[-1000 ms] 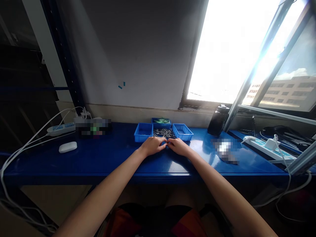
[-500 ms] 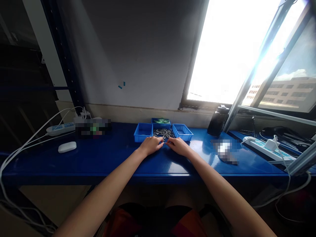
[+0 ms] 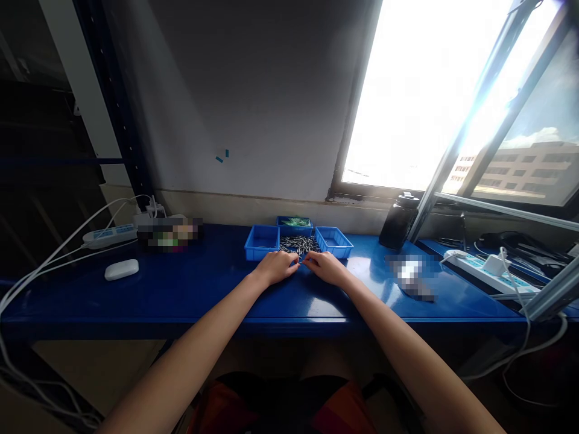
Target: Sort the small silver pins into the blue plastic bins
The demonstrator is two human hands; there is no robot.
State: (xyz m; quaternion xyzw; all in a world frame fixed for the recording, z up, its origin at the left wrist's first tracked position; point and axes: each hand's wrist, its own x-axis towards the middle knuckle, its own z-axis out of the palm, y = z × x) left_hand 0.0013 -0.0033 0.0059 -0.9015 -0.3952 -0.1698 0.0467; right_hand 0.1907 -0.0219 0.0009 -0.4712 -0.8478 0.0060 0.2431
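Observation:
My left hand [image 3: 279, 266] and my right hand [image 3: 326, 266] meet almost tip to tip above the blue table, fingers pinched. Between them runs a small thin piece, too small to name, with both hands closed at its ends. Just beyond the fingertips lies a heap of small dark and shiny metal pieces [image 3: 298, 243]. To the left of the heap is a blue bin [image 3: 262, 248], and to its right another blue bin [image 3: 335, 246]. Behind it, a third blue bin [image 3: 295, 230] has green material in it.
A black bottle [image 3: 398, 222] stands by the window. A white rounded case [image 3: 122, 269] lies at the left. White power strips [image 3: 111, 235] with cables sit at both ends of the blue table [image 3: 203, 295]. A metal frame [image 3: 446, 163] rises on the right.
Almost nothing differs. Both hands keep their pinch at the same spot, and the view has shifted very slightly.

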